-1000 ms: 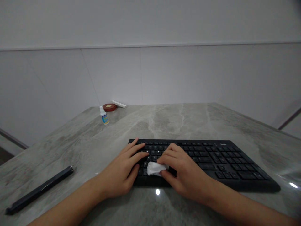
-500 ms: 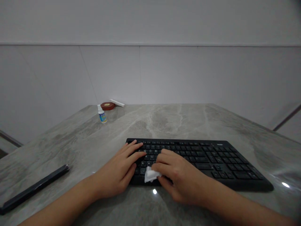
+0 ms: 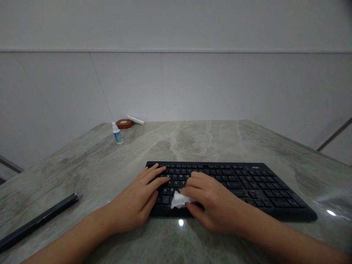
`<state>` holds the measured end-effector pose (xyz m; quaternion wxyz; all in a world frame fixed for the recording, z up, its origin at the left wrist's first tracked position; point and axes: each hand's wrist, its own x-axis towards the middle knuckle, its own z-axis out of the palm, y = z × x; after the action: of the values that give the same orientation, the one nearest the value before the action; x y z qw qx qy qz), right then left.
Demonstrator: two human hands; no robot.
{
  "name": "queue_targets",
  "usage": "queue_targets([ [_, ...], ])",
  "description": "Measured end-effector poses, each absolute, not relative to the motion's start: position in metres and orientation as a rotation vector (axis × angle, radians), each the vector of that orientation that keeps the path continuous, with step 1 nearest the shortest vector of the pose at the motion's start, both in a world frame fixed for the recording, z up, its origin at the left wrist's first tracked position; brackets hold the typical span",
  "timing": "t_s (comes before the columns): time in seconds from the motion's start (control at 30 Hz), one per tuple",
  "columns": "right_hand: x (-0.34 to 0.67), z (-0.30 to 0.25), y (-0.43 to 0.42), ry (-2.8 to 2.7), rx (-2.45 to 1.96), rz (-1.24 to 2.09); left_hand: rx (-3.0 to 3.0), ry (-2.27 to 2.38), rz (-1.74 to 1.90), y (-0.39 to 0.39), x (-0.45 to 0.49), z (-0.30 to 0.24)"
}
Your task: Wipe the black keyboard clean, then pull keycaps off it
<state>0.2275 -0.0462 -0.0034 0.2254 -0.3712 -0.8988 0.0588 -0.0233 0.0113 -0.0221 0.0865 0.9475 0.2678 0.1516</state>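
Observation:
A black keyboard (image 3: 247,185) lies on the grey marble table (image 3: 192,143) in front of me. My left hand (image 3: 139,200) rests flat on the keyboard's left end, fingers stretched out over the keys. My right hand (image 3: 210,203) is closed on a small crumpled white cloth (image 3: 178,200) and presses it onto the lower left keys, just right of my left hand's thumb.
A long black bar (image 3: 38,222) lies near the table's left edge. At the far left corner stand a small white dropper bottle (image 3: 117,133), a round red-brown tin (image 3: 124,123) and a flat white piece (image 3: 135,120). A white wall rises behind the table.
My right hand slid the white cloth a little toward the keyboard's near edge and back up again. My left hand has stayed on the keys. The camera view has shifted slightly.

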Motion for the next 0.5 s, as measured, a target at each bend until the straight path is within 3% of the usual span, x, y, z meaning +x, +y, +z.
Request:
queue_targets([
  [0.5, 0.239, 0.008, -0.046, -2.543, -1.057, 0.237, 2.811, 0.507, 0.630, 0.011, -0.026, -0.019],
])
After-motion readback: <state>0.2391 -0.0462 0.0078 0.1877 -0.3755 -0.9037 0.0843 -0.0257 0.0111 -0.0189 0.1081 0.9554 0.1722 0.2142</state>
